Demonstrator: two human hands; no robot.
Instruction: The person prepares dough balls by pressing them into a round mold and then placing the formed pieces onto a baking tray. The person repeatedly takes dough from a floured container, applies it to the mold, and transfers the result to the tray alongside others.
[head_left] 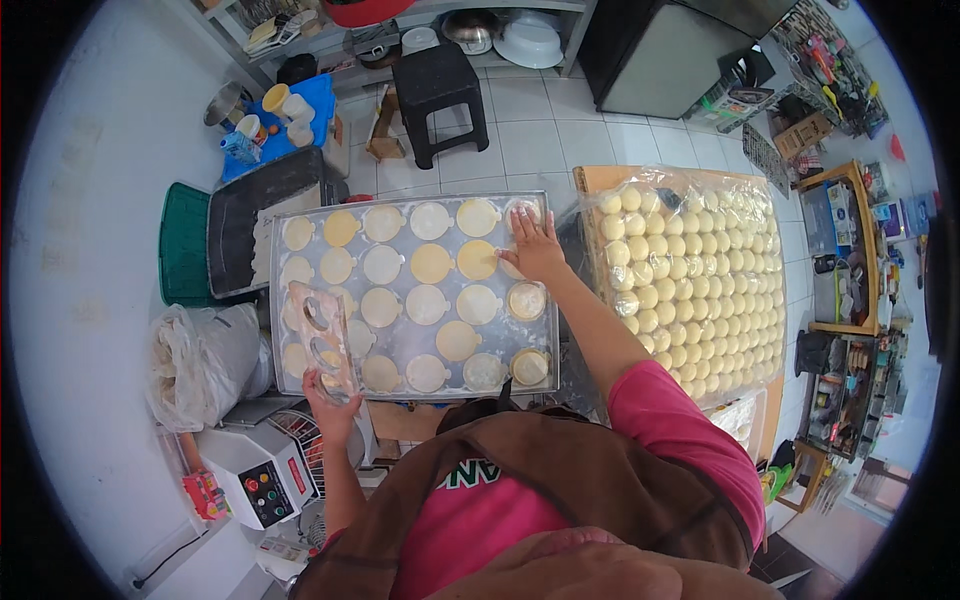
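A large metal tray [415,397] lies in front of me, with rows of flat round dough discs [430,264] dusted in flour. At its near left, my left hand [333,408] grips the lower end of a flat wooden board with round holes [344,345]. The board is tilted over the left discs and hides parts of them. My right hand [537,250] rests, fingers spread, on the discs at the tray's far right corner, partly covering them. Some discs along the right edge look stacked.
To the right, several rows of dough balls [693,270] sit under clear plastic on a wooden board. A black stool [438,82] stands beyond the tray. At left are a dark bin [255,235], a plastic-wrapped sack [215,365] and a white machine with buttons [250,480].
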